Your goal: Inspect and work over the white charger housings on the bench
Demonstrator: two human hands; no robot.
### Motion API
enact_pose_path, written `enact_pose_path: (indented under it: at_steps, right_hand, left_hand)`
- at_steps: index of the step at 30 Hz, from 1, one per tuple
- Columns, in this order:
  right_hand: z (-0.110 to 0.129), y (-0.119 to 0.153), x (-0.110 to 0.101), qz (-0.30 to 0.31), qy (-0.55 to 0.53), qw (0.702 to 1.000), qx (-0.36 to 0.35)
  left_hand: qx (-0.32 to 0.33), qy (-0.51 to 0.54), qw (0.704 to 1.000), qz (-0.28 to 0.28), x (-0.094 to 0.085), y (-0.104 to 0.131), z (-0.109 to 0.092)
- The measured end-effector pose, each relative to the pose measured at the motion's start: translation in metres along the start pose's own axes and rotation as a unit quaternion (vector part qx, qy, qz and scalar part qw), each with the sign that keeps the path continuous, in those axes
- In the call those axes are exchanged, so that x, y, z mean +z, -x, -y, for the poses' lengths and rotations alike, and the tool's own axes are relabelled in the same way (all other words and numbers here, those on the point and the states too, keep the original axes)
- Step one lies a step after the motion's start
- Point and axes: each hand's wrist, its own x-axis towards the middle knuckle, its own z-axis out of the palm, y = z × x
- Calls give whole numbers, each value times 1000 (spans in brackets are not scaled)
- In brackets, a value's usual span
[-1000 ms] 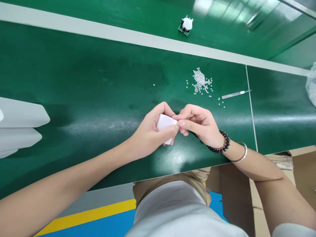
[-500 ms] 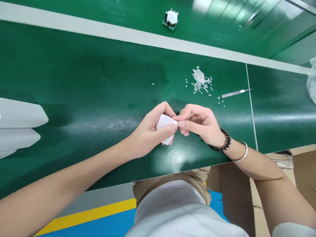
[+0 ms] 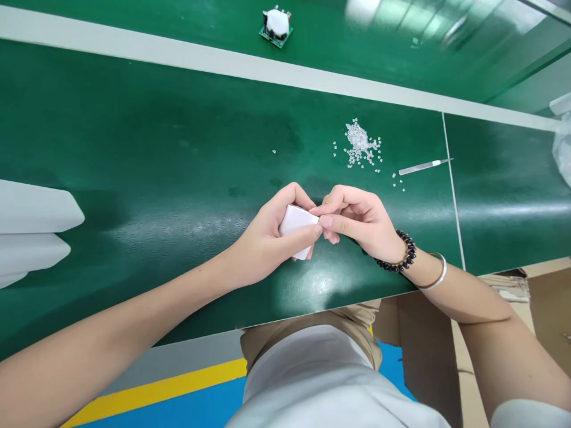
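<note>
Wearing a pale shirt (image 3: 330, 380) and tan trousers (image 3: 307, 324), a person works above the green surface (image 3: 178, 148). Just past its near edge, the left hand (image 3: 267, 246) has its grip clamped around a small white block (image 3: 297, 219), thumb across the top. The right hand (image 3: 363, 220), with a black beaded bracelet (image 3: 409, 252) and a silver bangle (image 3: 441, 272) behind it, brings thumb and forefinger close at the block's corner; whether that grip pinches anything, I cannot tell. Beyond lies a slender metal tool (image 3: 419, 167), then a loose heap of clear bits (image 3: 358, 138), a lone bit (image 3: 273, 151) off to its left. Past the pale strip (image 3: 178, 56) sits a white-topped circuit board (image 3: 276, 27).
</note>
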Motion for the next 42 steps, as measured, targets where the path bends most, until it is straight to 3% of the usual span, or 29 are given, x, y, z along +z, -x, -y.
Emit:
enact_pose_path:
  at_steps: [18, 27, 33, 36, 39, 42]
  right_hand:
    - [0, 1, 5, -40, 32, 998, -21]
    - [-1, -1, 7, -59, 23, 998, -14]
    - [-1, -4, 5, -120, 134, 981, -72]
    - [-2, -10, -12, -141, 262, 944, -141]
    - [-3, -19, -36, -153, 453, 852, -213]
    - [-4, -25, -53, -142, 590, 764, -217]
  left_hand:
    - [-4, -33, 999, -32, 4, 0, 1]
    - [-31, 62, 997, -21, 10, -2, 1]
    - [-33, 58, 998, -17, 11, 0, 2]
    - [-34, 31, 999, -11, 11, 2, 3]
    - [-33, 8, 999, -7, 11, 3, 3]
    - [-32, -3, 999, -8, 11, 4, 3]
